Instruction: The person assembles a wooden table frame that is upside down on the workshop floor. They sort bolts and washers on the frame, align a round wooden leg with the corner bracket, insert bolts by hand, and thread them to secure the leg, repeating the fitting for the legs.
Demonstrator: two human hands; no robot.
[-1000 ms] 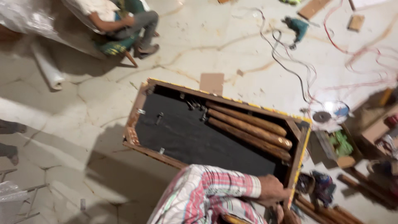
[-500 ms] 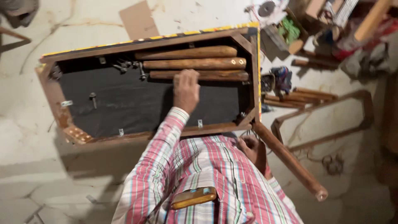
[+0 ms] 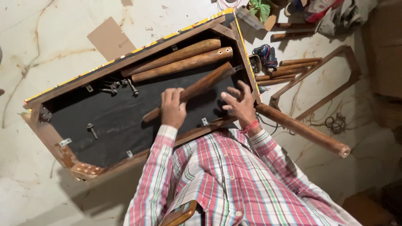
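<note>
An upturned wooden frame [image 3: 50, 138] with black lining lies on the floor, 2 wooden legs [image 3: 180, 60] along its far rail. The left hand [image 3: 173, 109] wraps a third leg [image 3: 201, 86] lying slantwise inside; the right hand [image 3: 239, 102] hovers beside it, fingers spread wide.

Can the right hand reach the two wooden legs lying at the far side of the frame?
Probably yes: the right hand hovers open inside the frame, and only bare black fabric lies between it and the two wooden legs.
</note>
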